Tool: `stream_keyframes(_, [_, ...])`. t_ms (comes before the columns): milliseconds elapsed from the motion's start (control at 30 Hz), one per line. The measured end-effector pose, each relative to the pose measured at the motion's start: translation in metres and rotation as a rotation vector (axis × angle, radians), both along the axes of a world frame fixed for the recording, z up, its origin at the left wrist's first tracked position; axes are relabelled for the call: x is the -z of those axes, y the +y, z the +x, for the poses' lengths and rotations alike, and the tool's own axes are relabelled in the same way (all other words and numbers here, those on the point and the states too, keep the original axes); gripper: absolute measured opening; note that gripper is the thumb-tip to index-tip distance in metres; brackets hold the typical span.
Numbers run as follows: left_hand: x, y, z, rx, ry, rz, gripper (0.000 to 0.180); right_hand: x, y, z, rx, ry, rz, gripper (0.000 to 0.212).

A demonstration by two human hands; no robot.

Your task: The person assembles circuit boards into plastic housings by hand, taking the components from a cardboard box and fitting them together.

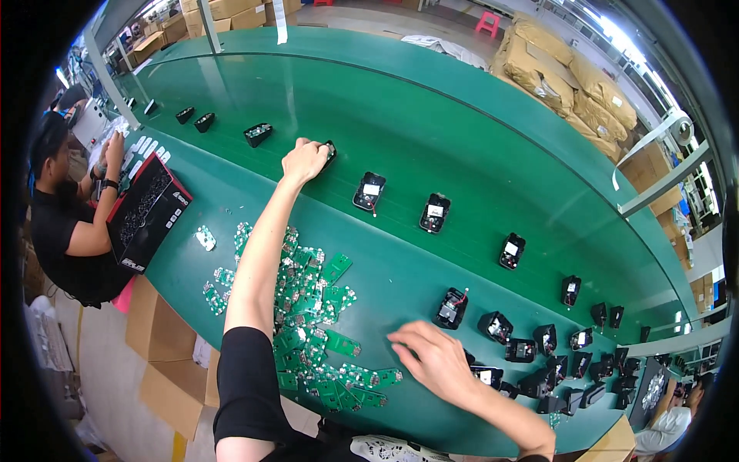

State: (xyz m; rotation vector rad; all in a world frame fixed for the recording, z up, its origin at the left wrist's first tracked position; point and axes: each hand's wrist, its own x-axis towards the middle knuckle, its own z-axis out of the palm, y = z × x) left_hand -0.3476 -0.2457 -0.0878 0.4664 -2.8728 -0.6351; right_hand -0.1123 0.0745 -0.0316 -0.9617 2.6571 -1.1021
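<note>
My left hand (pixel 305 160) reaches far out onto the green conveyor belt, its fingers closed on a small black plastic casing (pixel 331 155) that they partly hide. Lower down, my right hand (pixel 437 358) hovers over the bench, loosely bent with fingers apart and nothing visible in it. Between the two arms spreads a heap of green circuit boards (pixel 308 289), partly covered by my left forearm. Just beyond my right hand, an open black casing (pixel 451 308) holds a board and a red wire.
Several casings ride the belt, among them one (pixel 369 190) with a white part inside. More casings (pixel 539 381) crowd the bench at right. At left, a person (pixel 73 200) works beside a black box (pixel 150 212) of small dark parts. A cardboard box (pixel 173 369) stands below the bench edge.
</note>
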Motion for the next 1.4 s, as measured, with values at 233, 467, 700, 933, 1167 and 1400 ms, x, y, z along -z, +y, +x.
stream_keyframes(233, [0.024, -0.065, -0.029, 0.064, -0.011, -0.004, 0.049, 0.031, -0.087, -0.062, -0.218, 0.274, 0.070, 0.036])
stream_keyframes(467, [-0.021, -0.008, 0.004, -0.102, 0.369, -0.257, 0.045, 0.061, -0.102, -0.105, -0.296, 0.263, 0.191, 0.040])
stream_keyframes(700, [-0.022, 0.066, 0.032, 1.113, 0.135, -0.621, 0.056, 0.045, -0.068, -0.105, -0.159, -0.054, 0.103, 0.024])
stream_keyframes(933, [-0.037, 0.047, 0.038, 0.779, -0.098, -0.693, 0.041, -0.009, 0.001, -0.074, -0.022, -0.867, -0.238, 0.020])
stream_keyframes(1167, [-0.084, 0.113, 0.163, 0.344, -0.247, 1.112, 0.029, -0.025, 0.073, -0.010, 0.163, -0.838, -0.725, 0.014])
stream_keyframes(1400, [-0.051, 0.184, 0.291, 0.433, -0.534, 2.127, 0.057, -0.030, 0.094, 0.044, 0.416, -0.615, -0.748, 0.016])
